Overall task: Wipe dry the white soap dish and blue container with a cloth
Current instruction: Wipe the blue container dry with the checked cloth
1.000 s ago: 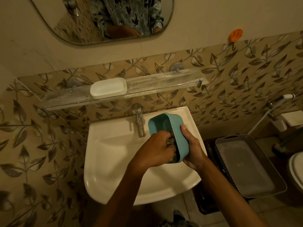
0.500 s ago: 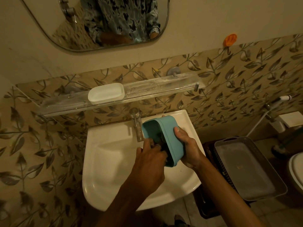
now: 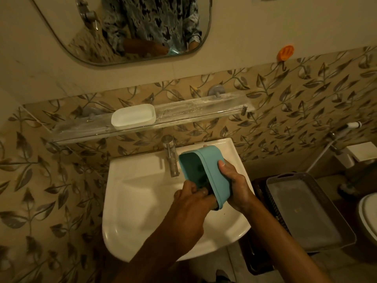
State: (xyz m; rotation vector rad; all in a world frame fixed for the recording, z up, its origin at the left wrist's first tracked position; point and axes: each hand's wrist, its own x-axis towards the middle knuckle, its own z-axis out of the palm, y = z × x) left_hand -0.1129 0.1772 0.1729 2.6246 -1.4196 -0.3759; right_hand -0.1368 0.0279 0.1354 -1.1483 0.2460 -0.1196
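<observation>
Blue container (image 3: pixel 212 172) is tilting on edge over the sink (image 3: pixel 142 201), opening facing left, long axis running away from me. I'm gripping it with my right hand (image 3: pixel 234 186); my left hand (image 3: pixel 195 199) is pressing a dark cloth (image 3: pixel 204 180) inside. White soap dish (image 3: pixel 133 116) is sitting on the shelf (image 3: pixel 204 108).

Glass shelf (image 3: pixel 204 113) carrying one thing
The white soap dish (image 3: pixel 133 116) is sitting on its left half — directly above the sink (image 3: pixel 138 193).

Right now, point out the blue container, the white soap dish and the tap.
blue container (image 3: pixel 216 170): head view, outer side wall.
white soap dish (image 3: pixel 133 115): head view, inside of the dish.
tap (image 3: pixel 171 158): head view, upright metal body.
</observation>
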